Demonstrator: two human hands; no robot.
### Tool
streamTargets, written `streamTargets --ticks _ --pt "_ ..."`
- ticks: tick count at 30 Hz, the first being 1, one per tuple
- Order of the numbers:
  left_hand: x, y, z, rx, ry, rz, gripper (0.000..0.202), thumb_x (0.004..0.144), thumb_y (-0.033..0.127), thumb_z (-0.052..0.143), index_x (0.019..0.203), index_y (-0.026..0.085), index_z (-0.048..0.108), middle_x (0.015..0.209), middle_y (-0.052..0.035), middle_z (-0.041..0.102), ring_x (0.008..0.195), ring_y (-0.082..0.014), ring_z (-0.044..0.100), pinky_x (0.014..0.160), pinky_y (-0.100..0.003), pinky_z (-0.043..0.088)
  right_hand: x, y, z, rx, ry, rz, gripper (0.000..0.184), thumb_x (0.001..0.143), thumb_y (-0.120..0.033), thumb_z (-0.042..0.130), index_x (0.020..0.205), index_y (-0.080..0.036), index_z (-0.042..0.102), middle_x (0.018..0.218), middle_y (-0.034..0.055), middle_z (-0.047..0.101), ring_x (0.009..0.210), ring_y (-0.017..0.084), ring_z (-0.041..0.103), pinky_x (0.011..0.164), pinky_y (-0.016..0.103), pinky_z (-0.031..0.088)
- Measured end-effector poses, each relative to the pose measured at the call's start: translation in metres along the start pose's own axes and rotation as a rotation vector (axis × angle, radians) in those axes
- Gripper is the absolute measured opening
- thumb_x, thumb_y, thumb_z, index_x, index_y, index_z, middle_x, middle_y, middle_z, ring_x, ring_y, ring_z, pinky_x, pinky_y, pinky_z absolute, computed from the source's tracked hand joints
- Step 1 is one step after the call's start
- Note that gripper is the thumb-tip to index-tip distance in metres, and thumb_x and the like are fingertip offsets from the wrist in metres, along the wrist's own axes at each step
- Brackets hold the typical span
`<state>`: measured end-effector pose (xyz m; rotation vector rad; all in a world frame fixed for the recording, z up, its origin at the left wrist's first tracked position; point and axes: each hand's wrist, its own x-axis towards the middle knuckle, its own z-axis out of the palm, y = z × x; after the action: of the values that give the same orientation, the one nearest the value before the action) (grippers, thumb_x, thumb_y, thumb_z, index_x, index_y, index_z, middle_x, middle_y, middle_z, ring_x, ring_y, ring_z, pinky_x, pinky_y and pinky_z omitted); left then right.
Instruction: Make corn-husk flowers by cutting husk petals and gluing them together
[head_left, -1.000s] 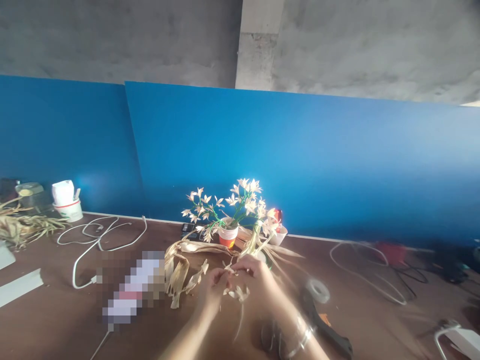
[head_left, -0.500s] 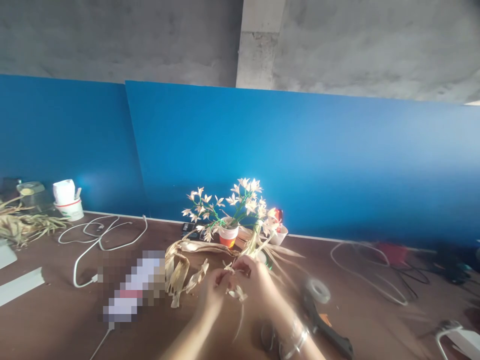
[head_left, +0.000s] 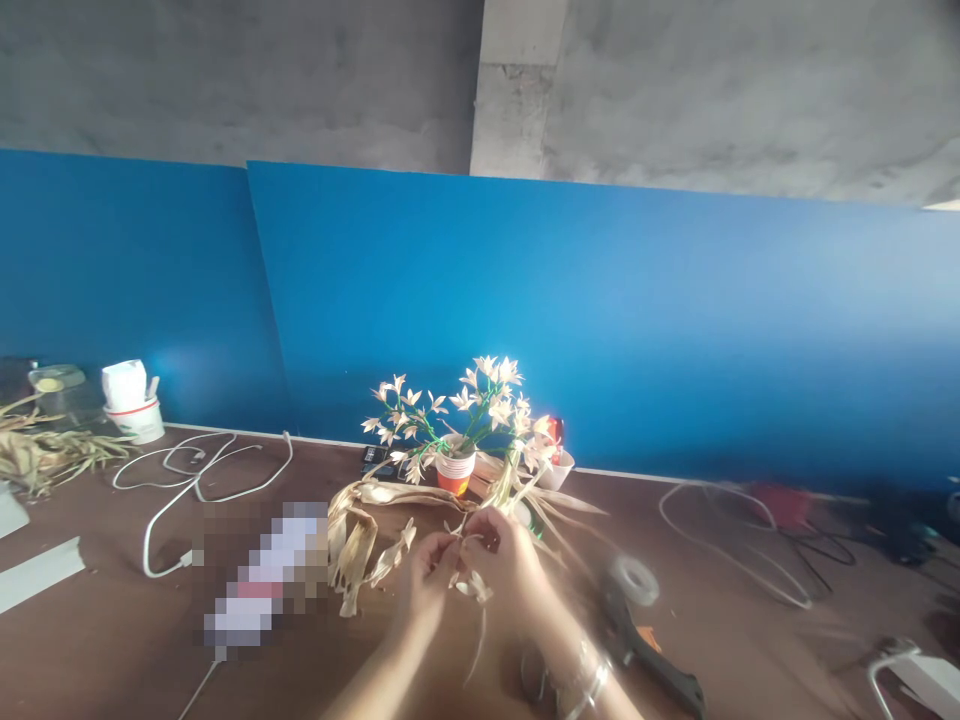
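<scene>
Over the table, my left hand (head_left: 429,572) and my right hand (head_left: 504,550) are close together, both with fingertips pinched. Between them are small pale pieces of dried corn husk (head_left: 474,588), and a thin strip hangs below. The exact shape at the fingertips is partly hidden by my fingers. Just beyond stands a paper cup (head_left: 454,474) holding green stems with cream husk flowers (head_left: 495,395). Larger dry husks (head_left: 360,548) lie left of my hands, and long husk strips (head_left: 517,485) lie behind my right hand.
To the right are a roll of tape (head_left: 634,580) and a dark-handled tool (head_left: 660,665). White cables (head_left: 195,480) lie at left, near a blurred-out pale object (head_left: 262,575). White cups (head_left: 135,415) and more husks (head_left: 52,450) sit far left. A blue partition (head_left: 600,320) backs the table.
My fingers have shifted slightly around the husk pieces, the left thumb and the right fingertips changing position a little. The view has drifted slightly; nothing else on the table has moved.
</scene>
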<state>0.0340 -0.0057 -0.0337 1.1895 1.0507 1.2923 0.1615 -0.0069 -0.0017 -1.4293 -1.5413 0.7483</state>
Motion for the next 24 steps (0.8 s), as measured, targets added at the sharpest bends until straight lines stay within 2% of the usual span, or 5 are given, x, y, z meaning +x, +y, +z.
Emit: streamTargets --ticks 4,9,15,18,24 --pt "0.000 -0.001 0.000 -0.016 0.023 0.005 0.038 0.068 0.055 0.067 0.067 0.017 0.065 0.057 -0.0018 0.063 0.057 -0.0175 0.061 0.056 -0.027 0.049 0.000 0.000 0.000 0.008 0.002 0.048 0.019 0.066 -0.017 0.057 0.083 -0.017 0.064 0.067 -0.0006 0.064 0.060 0.014 0.057 0.055 0.023 0.043" --pt "0.001 -0.003 -0.001 -0.015 0.050 0.012 0.037 0.070 0.053 0.067 0.070 0.016 0.066 0.056 -0.0001 0.061 0.056 -0.0152 0.058 0.054 -0.024 0.045 -0.002 -0.004 -0.005 0.042 -0.029 0.108 0.009 0.069 -0.025 0.061 0.071 -0.016 0.065 0.060 -0.0003 0.062 0.055 0.014 0.054 0.051 0.023 0.039" --pt "-0.002 0.004 0.000 -0.051 0.029 -0.015 0.041 0.068 0.056 0.069 0.066 0.016 0.065 0.056 -0.0012 0.063 0.055 -0.0153 0.058 0.053 -0.025 0.045 -0.004 -0.012 -0.007 0.047 0.048 -0.122 0.010 0.073 -0.021 0.057 0.065 -0.017 0.062 0.075 0.0035 0.063 0.070 0.016 0.057 0.063 0.025 0.043" --pt "-0.004 0.006 0.000 -0.050 -0.008 -0.015 0.039 0.070 0.055 0.069 0.067 0.016 0.068 0.058 -0.0020 0.065 0.057 -0.0164 0.060 0.056 -0.026 0.048 -0.006 -0.012 -0.005 0.037 0.077 -0.186 0.009 0.070 -0.017 0.055 0.061 -0.018 0.057 0.072 0.0020 0.060 0.069 0.015 0.054 0.063 0.025 0.042" --pt "-0.005 0.009 0.000 -0.027 -0.007 -0.056 0.033 0.070 0.048 0.068 0.068 0.015 0.071 0.058 -0.0027 0.066 0.058 -0.0166 0.060 0.058 -0.026 0.046 -0.007 0.000 -0.004 0.238 -0.022 -0.046 0.007 0.079 -0.024 0.053 0.073 -0.020 0.053 0.062 -0.0033 0.056 0.055 0.012 0.050 0.053 0.023 0.040"
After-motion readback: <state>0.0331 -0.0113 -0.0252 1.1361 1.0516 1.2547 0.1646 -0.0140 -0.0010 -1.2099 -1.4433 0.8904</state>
